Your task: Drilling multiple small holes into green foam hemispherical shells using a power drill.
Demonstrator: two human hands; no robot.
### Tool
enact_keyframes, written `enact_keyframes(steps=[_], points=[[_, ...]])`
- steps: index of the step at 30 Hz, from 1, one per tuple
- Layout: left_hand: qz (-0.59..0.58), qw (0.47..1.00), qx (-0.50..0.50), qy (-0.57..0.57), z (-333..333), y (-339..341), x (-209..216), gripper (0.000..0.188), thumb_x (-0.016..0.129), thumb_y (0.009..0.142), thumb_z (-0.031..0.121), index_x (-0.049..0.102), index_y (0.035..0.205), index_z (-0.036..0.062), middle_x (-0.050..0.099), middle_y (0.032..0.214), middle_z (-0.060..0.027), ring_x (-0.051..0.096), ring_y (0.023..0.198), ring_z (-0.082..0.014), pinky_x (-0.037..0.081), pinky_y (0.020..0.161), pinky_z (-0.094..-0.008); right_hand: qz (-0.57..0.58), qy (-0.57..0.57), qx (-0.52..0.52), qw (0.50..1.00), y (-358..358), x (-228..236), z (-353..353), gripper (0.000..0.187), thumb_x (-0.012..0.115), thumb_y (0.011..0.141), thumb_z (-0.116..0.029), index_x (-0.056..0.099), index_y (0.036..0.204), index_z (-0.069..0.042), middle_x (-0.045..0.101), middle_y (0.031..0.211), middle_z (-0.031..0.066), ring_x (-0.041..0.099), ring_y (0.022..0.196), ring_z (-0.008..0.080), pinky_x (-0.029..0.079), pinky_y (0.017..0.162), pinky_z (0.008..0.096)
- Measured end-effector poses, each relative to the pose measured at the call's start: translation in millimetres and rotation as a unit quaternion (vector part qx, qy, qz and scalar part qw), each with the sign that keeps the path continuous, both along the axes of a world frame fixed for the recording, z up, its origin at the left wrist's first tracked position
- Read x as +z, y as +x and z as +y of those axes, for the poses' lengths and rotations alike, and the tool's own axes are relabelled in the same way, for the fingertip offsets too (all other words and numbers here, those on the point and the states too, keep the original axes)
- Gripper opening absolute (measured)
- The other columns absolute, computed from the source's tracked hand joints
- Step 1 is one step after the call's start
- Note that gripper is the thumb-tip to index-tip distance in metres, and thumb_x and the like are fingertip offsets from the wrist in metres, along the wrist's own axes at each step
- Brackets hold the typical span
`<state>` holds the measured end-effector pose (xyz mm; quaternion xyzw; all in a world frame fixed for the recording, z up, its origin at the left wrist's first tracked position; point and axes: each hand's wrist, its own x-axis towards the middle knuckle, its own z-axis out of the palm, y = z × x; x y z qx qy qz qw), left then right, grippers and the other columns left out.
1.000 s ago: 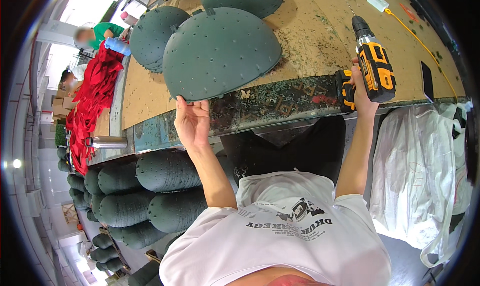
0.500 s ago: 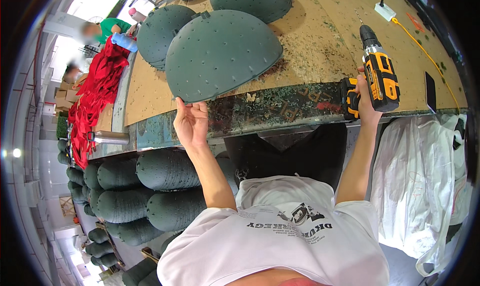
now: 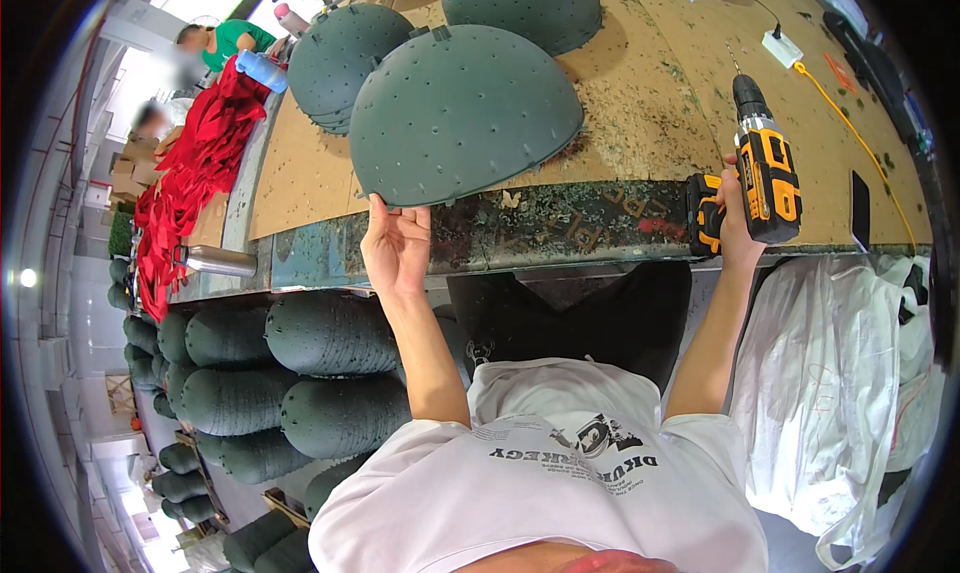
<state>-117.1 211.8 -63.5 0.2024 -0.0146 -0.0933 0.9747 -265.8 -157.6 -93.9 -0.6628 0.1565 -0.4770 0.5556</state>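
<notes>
My left hand [image 3: 398, 245] pinches the near rim of a dark green plastic half-dome [image 3: 465, 113], thumb and fingers closed on its edge. Small pegs dot the dome, which sits tilted over the near part of the table. In my right hand [image 3: 738, 213] is a yellow and black cordless drill [image 3: 768, 178], held by its grip above the table's front edge. Its thin bit [image 3: 734, 61] points away from me, well apart from the dome. More half-domes, one a stack [image 3: 340, 63] and another [image 3: 525, 8], stand just behind the held one.
Green scraps litter the cardboard-topped table [image 3: 660, 103]. At right lie a phone [image 3: 860, 210] and a power strip [image 3: 782, 48] with a yellow cord. Red fabric [image 3: 205, 163] and a steel bottle [image 3: 218, 261] are left. Stacked domes [image 3: 340, 413] and white sacks [image 3: 815, 383] stand below; two people work far left.
The whole view has shifted slightly, so table, dome and drill appear a little further right and lower. My left hand keeps its pinch on the rim, and my right still holds the drill.
</notes>
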Motion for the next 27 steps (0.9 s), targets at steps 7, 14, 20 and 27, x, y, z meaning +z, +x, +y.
enact_keyframes(steps=[7,14,20,27], points=[[0.004,0.999,-0.031,-0.034,7,3,-10,0.019,0.051,0.105,0.015,0.065,0.112,0.0035,0.07,0.11,-0.0072,0.064,0.099,-0.0187,0.052,0.092,-0.0376,0.025,-0.001,-0.003,1.0,0,-4,-5,0.019,0.06,0.094,0.0,0.062,0.113,0.0,0.067,0.101,0.0047,0.051,0.062,0.0042,0.043,0.058,0.0216],[-0.045,0.995,-0.08,-0.048,24,14,-34,0.019,0.053,0.104,0.018,0.065,0.112,0.0063,0.069,0.113,-0.0056,0.063,0.11,-0.0194,0.052,0.093,-0.0367,0.005,0.013,0.005,1.0,3,0,-1,0.02,0.062,0.093,-0.002,0.061,0.112,0.0,0.067,0.102,0.0052,0.052,0.062,0.0046,0.043,0.057,0.0214],[0.033,0.998,-0.035,-0.051,9,5,-21,0.021,0.05,0.105,0.015,0.064,0.114,0.003,0.071,0.109,-0.008,0.067,0.099,-0.0204,0.055,0.09,-0.0372,0.001,0.016,-0.004,1.0,1,-6,-5,0.02,0.062,0.093,-0.002,0.061,0.113,-0.001,0.065,0.101,0.0034,0.051,0.063,0.0046,0.043,0.057,0.0217],[-0.023,0.996,-0.077,-0.048,18,3,-32,0.021,0.052,0.105,0.019,0.066,0.114,0.0064,0.069,0.117,-0.0053,0.064,0.109,-0.0184,0.052,0.093,-0.0366,0.021,0.004,-0.027,0.999,-1,-12,-2,0.023,0.062,0.094,-0.002,0.061,0.116,-0.001,0.066,0.104,0.0044,0.052,0.065,0.0046,0.044,0.059,0.0214]])
